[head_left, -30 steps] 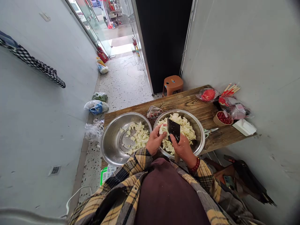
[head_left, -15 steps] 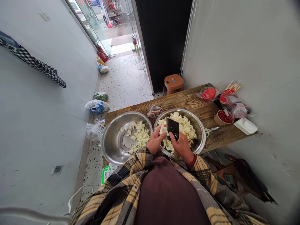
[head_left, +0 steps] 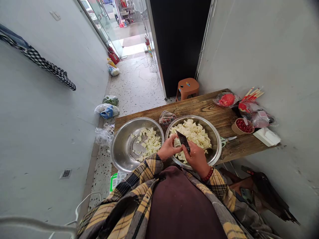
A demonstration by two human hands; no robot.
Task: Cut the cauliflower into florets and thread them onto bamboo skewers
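Observation:
My right hand [head_left: 198, 160] grips a dark-bladed cleaver [head_left: 183, 139], its blade tilted nearly edge-on over the right steel bowl [head_left: 216, 146]. Close beside the blade, my left hand [head_left: 168, 149] has its fingers and thumb curled around a piece of cauliflower [head_left: 177, 143], partly hidden by the fingers and blade. Cut cauliflower [head_left: 196, 133] heaps up in that bowl beneath both hands. To the left, a second steel bowl [head_left: 119, 147] contains a smaller scatter of cauliflower pieces [head_left: 152, 142], mostly on its right side.
Both bowls stand on a wooden table [head_left: 206, 106]. Scissors [head_left: 228, 140] lie right of the bowls, near a tub of red beans or berries [head_left: 244, 126] and a white box [head_left: 266, 136]. A bagged item [head_left: 166, 118] sits behind the bowls. An orange stool [head_left: 188, 88] stands beyond.
The cleaver has turned from showing its broad face to a narrow, slanted view. My left hand stays at the cauliflower piece. The whole view has shifted slightly.

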